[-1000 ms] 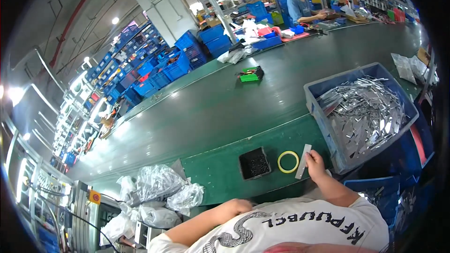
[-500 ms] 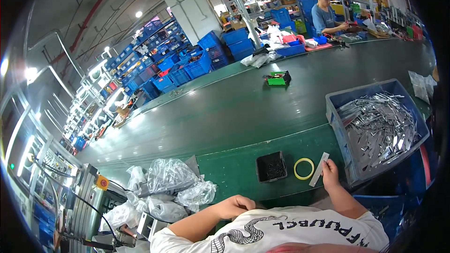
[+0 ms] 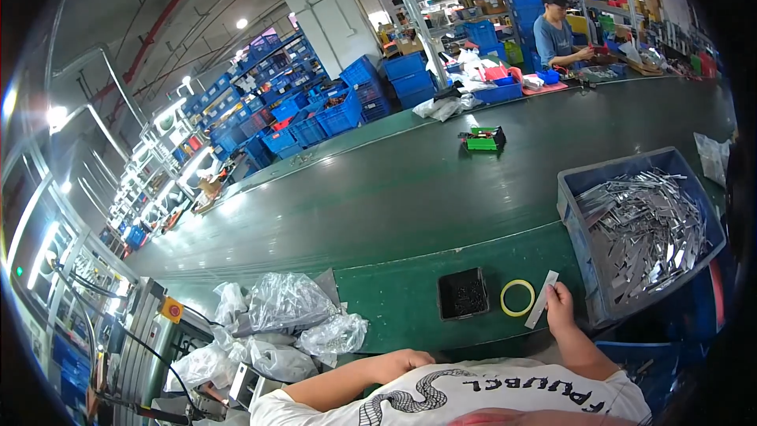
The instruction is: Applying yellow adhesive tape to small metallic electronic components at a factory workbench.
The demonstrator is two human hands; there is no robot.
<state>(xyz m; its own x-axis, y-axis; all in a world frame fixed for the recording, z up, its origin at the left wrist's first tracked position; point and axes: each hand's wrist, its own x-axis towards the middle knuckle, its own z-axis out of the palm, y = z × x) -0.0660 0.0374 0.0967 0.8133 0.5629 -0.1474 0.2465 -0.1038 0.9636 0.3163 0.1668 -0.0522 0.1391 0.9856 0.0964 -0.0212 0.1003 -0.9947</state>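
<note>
Only the view shifted. Right hand (image 3: 560, 308): fingers clamped on flat metal strip (image 3: 540, 303), lying left, far end leaning right. Left hand (image 3: 409, 360) farther; fingers unclear.

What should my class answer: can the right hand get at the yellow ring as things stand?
Probably yes: the yellow ring lies uncovered and close by. But the right hand grips the metal strip, which sits between them, so it may need to let go first.

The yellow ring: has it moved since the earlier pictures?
No. Judged against the black tray, the yellow ring stays in the same place, just to its right.
</note>
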